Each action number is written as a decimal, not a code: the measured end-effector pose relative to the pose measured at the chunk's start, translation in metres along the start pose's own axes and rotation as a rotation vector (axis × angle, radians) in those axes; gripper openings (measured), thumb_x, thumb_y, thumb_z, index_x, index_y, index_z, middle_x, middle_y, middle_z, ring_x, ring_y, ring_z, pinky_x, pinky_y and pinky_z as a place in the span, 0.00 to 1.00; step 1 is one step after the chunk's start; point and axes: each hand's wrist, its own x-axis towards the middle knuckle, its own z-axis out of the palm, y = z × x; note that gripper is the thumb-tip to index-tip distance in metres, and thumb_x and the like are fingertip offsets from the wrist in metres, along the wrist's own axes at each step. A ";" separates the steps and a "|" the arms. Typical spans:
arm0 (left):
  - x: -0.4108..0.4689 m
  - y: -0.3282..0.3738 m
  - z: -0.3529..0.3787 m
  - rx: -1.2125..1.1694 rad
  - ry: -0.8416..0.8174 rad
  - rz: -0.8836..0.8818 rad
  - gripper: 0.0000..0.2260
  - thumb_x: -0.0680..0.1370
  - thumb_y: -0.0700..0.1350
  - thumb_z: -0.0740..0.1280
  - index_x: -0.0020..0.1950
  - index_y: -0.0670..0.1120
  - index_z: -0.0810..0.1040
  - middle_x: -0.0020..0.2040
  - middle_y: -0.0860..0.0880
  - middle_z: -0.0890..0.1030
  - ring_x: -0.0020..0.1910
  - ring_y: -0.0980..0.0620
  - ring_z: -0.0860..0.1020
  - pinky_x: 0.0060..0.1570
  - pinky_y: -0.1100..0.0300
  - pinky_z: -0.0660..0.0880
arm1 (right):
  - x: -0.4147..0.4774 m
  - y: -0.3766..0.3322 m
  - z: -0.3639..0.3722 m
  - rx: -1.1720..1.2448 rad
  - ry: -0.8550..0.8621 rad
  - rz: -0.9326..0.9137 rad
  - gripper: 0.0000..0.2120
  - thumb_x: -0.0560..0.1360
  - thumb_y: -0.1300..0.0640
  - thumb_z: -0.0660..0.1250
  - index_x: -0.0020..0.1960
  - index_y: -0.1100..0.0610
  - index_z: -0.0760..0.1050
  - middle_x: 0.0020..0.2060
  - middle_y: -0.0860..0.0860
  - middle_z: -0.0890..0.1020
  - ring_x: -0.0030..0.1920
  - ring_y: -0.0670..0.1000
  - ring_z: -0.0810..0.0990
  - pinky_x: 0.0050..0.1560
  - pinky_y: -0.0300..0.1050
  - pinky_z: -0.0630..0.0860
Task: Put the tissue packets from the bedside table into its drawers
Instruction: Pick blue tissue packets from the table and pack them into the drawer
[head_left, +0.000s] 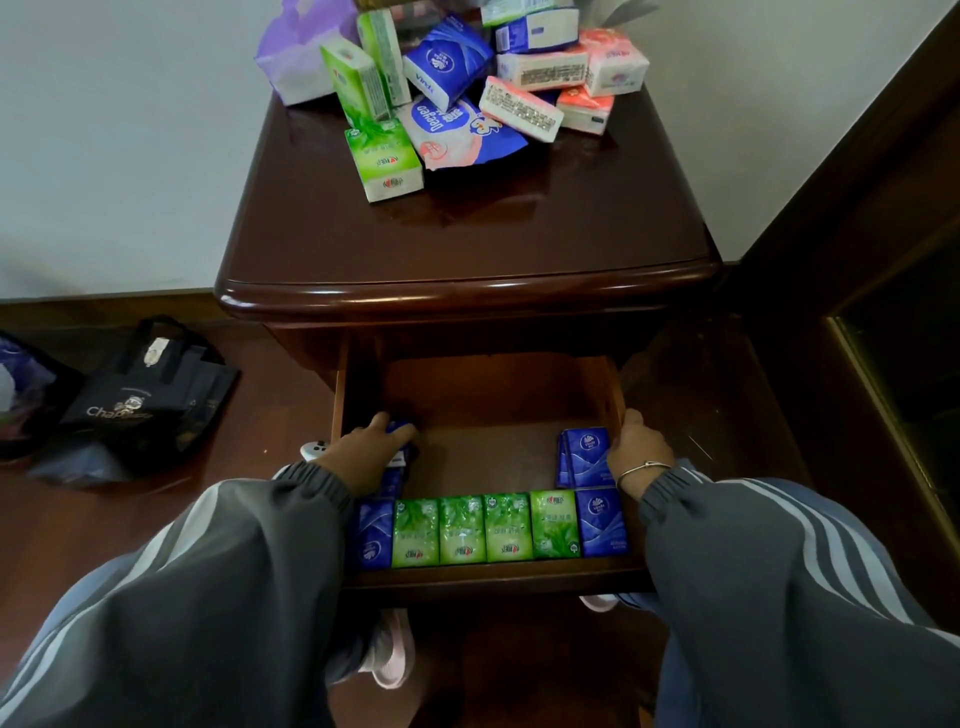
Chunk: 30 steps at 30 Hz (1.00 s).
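Note:
The dark wooden bedside table (467, 234) has its top drawer (488, 395) pulled out. A row of green and blue tissue packets (485, 527) lines the drawer's front edge. My left hand (371, 447) lies in the drawer's left side, closed over a blue packet (402, 430). My right hand (636, 449) is at the right side, fingers against a small stack of blue packets (582, 457); I cannot see whether it grips them. A heap of green, blue, pink and white packets (457, 88) lies at the back of the tabletop.
A purple bag (293, 57) stands at the tabletop's back left. A black shopping bag (145, 395) lies on the wooden floor to the left. A dark wooden frame (852, 291) rises on the right. My pink shoes (389, 654) are under the drawer.

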 end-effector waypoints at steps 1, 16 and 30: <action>-0.003 0.003 0.001 0.034 0.021 -0.010 0.36 0.74 0.36 0.68 0.75 0.55 0.55 0.74 0.42 0.55 0.65 0.38 0.70 0.54 0.49 0.76 | 0.000 0.000 0.000 0.000 0.003 0.001 0.15 0.78 0.63 0.58 0.64 0.65 0.62 0.55 0.64 0.78 0.55 0.64 0.78 0.51 0.52 0.74; -0.028 0.037 0.002 0.020 -0.102 -0.186 0.24 0.81 0.49 0.57 0.76 0.50 0.55 0.78 0.41 0.48 0.69 0.36 0.65 0.65 0.44 0.69 | 0.003 -0.001 0.001 0.006 0.001 0.007 0.15 0.78 0.64 0.58 0.63 0.66 0.63 0.55 0.66 0.77 0.55 0.64 0.78 0.50 0.51 0.73; 0.008 0.018 0.021 0.120 0.258 -0.044 0.21 0.81 0.54 0.58 0.71 0.48 0.65 0.69 0.47 0.68 0.67 0.46 0.68 0.65 0.51 0.67 | -0.004 -0.005 -0.007 -0.153 0.518 -0.336 0.18 0.73 0.58 0.67 0.62 0.59 0.72 0.57 0.58 0.75 0.55 0.59 0.75 0.48 0.52 0.75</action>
